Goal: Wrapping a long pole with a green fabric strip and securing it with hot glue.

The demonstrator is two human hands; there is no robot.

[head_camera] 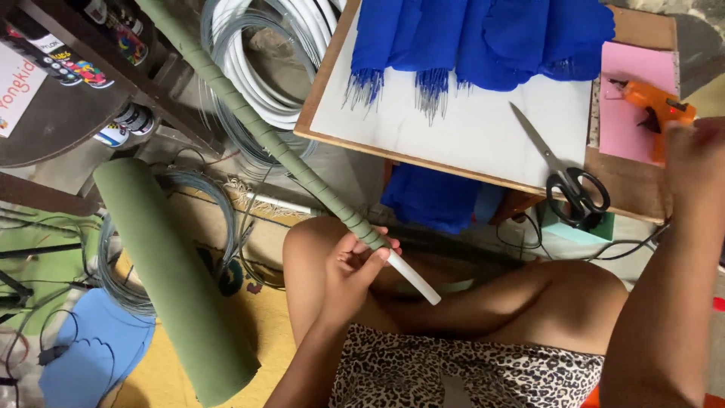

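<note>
A green-wrapped tube [279, 147] is grasped near its bare white end by the left hand [355, 264]. The blurred right hand [696, 155] is raised by the orange glue gun [655, 109]; its finger state cannot be told.

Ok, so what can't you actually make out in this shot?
Head view only:
- Right hand: motion-blurred at the right edge; whether it grips the orange glue gun is unclear.
- Green-wrapped tube: its upper end is cut off by the top edge.
- Left hand: fingers cover where the green wrap ends on the white tube.
- Blue fabric pieces: tops cropped by the top edge.
</note>
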